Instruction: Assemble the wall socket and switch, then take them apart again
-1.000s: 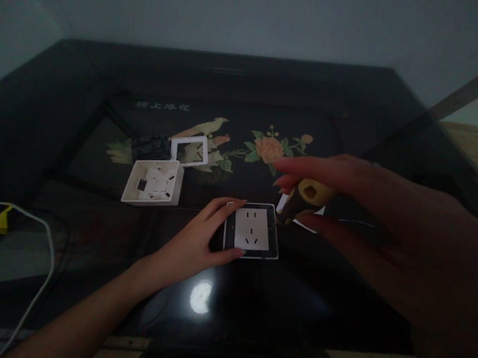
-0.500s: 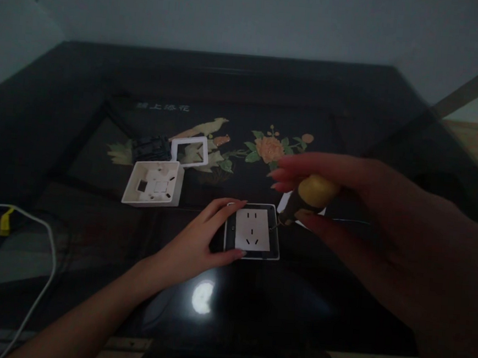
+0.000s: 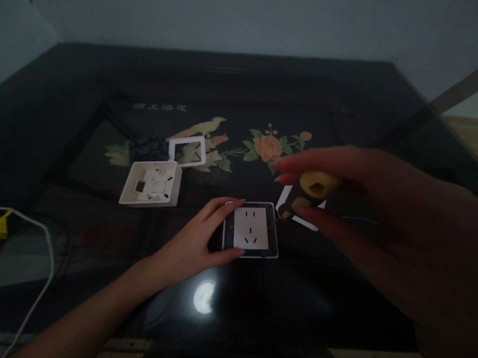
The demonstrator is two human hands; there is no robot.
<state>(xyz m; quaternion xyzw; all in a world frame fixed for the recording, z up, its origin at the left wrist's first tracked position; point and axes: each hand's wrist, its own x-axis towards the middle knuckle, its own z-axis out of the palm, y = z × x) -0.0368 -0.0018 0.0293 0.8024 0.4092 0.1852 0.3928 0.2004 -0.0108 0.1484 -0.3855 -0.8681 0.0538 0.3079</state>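
My left hand (image 3: 201,232) grips a wall socket (image 3: 251,229) by its left side, thumb at the near edge and fingers at the far edge. The socket lies face up on the dark table, its white slotted centre framed in black. Between the thumb and fingers of my right hand (image 3: 369,211) is a screwdriver (image 3: 310,193) with a yellow and dark handle. Its thin shaft slants down left, and the tip meets the right side of the socket. Partly hidden behind the handle lies a white frame (image 3: 306,224).
A white back box (image 3: 175,188) stands open left of the socket. Behind it are a white cover frame (image 3: 205,151) and a dark plastic part (image 3: 148,148). A white cable (image 3: 51,252) with a yellow tag (image 3: 2,225) runs along the table's left side.
My right hand has turned the screwdriver handle a little, so its yellow end now faces me more. My left hand keeps its hold on the socket. The whole view has shifted slightly.
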